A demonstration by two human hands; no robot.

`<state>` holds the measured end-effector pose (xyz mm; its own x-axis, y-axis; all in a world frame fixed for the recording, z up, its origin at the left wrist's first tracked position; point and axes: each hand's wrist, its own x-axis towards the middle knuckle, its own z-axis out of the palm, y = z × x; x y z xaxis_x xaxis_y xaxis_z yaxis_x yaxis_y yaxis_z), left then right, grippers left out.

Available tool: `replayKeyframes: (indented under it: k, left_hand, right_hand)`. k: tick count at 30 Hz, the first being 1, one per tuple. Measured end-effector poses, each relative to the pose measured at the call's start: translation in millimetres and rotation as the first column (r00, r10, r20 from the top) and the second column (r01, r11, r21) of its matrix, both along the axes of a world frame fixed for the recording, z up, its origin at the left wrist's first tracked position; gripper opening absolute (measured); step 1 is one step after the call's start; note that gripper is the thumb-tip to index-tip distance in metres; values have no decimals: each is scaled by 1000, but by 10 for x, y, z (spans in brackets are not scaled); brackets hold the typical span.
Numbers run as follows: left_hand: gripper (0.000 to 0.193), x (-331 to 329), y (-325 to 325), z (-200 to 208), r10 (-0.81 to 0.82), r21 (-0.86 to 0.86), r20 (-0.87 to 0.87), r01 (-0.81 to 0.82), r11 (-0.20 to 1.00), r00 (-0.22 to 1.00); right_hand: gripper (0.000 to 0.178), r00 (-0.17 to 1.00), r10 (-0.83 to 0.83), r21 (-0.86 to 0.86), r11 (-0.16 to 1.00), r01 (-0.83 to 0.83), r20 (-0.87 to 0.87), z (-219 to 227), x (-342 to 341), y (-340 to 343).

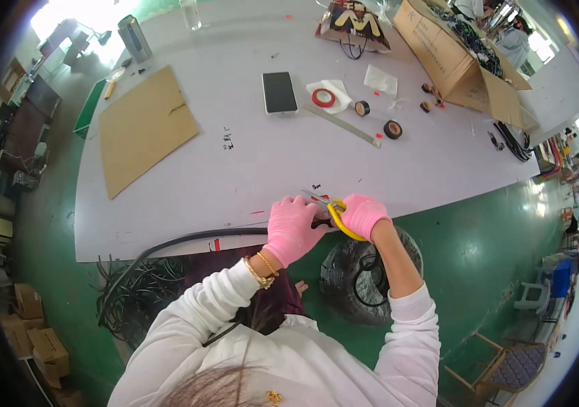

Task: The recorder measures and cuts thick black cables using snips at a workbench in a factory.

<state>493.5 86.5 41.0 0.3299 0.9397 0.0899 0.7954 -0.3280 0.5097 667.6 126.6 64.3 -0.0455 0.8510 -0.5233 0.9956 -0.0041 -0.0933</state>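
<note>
My left hand (293, 230), in a pink glove, is closed on a thick black cable (201, 235) by the table's near edge. The cable runs off to the left and bends down over the edge. My right hand (364, 214), also gloved in pink, grips yellow-handled scissors (345, 227). Their silver blades point up and left, past the fingers of my left hand. Between the two hands a short dark piece of the cable's end shows; my fingers partly hide it, so I cannot tell whether the scissors touch it.
On the white table (167, 197) lie a cardboard sheet (143, 129), a phone (279, 92), a red tape roll (323, 98), black tape rolls (393, 129) and a metal ruler (344, 125). A large carton (432, 54) stands far right. Below are black cables (143, 292) and a wrapped coil (344, 292).
</note>
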Motion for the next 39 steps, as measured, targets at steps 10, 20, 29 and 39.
replayKeyframes:
  k: [10, 20, 29, 39]
  left_hand:
    - [22, 263, 64, 106, 129, -116, -87, -139, 983, 988]
    - [21, 266, 19, 110, 126, -121, -128, -142, 982, 984]
    - [12, -97, -240, 242, 2, -118, 264, 30, 993, 965]
    - [9, -487, -500, 749, 73, -285, 469, 73, 956, 880]
  right_hand:
    - [39, 998, -11, 5, 1000, 11, -58, 50, 40, -17]
    - [31, 932, -25, 315, 937, 148, -361, -304, 216, -429]
    - [25, 479, -87, 223, 803, 552, -874, -162, -68, -992]
    - [27, 237, -16, 142, 762, 632, -971, -807, -945, -2156]
